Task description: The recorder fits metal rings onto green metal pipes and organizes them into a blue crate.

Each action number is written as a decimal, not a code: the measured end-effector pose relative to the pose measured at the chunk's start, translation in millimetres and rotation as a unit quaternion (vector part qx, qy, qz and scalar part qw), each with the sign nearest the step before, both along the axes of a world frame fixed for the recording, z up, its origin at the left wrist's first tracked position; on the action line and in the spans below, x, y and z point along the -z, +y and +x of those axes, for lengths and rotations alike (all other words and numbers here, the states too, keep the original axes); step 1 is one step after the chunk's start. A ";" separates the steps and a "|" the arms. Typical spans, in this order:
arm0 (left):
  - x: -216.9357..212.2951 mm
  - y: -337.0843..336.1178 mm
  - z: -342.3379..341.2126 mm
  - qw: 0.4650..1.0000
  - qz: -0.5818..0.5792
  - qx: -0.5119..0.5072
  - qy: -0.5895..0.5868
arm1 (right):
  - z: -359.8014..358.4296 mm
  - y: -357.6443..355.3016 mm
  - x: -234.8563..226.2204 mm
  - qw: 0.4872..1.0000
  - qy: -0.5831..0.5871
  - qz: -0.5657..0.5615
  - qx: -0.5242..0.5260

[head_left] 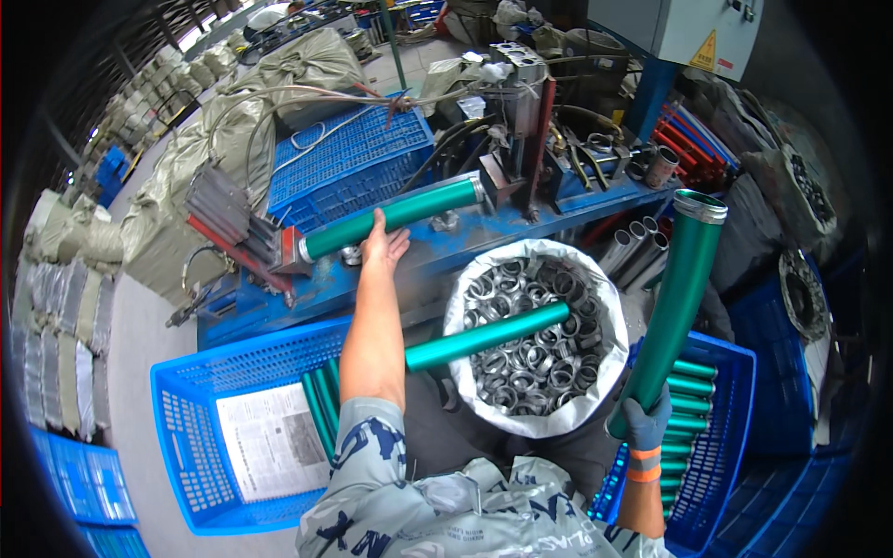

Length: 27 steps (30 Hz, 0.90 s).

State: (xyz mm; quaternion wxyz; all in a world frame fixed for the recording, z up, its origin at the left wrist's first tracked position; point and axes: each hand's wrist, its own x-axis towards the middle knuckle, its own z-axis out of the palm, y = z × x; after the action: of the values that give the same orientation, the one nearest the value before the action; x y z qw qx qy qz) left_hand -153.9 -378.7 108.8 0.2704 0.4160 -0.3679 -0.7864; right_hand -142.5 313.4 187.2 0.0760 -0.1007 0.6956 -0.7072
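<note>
A green metal tube (395, 217) lies between the end pieces of a blue bench machine, with a silver collar at each end. My left hand (383, 244), bare, is at its near side, fingers stretched out and thumb against the tube. My right hand (646, 423), in a grey glove with an orange cuff, is closed round the lower end of another green tube (679, 279). That tube stands tilted up, a silver collar on its top. A third green tube (493, 337) rests across a white sack (609, 372) full of silver metal rings (521, 358).
A blue crate (195, 446) at left holds green tubes and a printed sheet (274, 442). Another blue crate (735, 409) at right holds several green tubes (688, 400). Behind the bench (372, 288) stand an upturned blue crate (344, 153), hoses and a grey electrical cabinet (670, 33).
</note>
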 end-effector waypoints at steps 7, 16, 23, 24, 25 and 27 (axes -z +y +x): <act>26.6 37.8 -30.0 0.999 -0.003 0.031 -0.005 | 16.7 133.9 1.2 0.984 0.031 0.006 0.176; 45.4 -29.2 1.6 0.981 -0.039 0.148 -0.120 | 30.6 346.4 139.3 0.862 -0.068 0.280 0.417; 46.7 204.7 44.3 0.862 -0.421 0.257 -0.112 | 14.1 384.4 256.5 0.826 -0.315 0.220 0.413; 57.8 251.6 32.4 0.825 -0.461 0.305 -0.118 | 16.0 410.3 280.4 0.807 -0.342 0.210 0.433; 63.4 303.4 30.1 0.785 -0.498 0.348 -0.123 | 21.2 434.5 299.2 0.788 -0.368 0.202 0.451; 20.5 315.0 77.7 0.683 -0.602 0.362 -0.199 | -12.9 359.1 316.8 0.791 -0.438 0.199 0.377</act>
State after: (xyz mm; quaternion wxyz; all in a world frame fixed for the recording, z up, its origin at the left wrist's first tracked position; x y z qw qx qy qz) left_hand -76.2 -63.7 88.4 0.0769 0.1444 -0.9294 -0.3308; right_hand -155.4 672.5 -129.7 0.1182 0.5079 0.6961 -0.4935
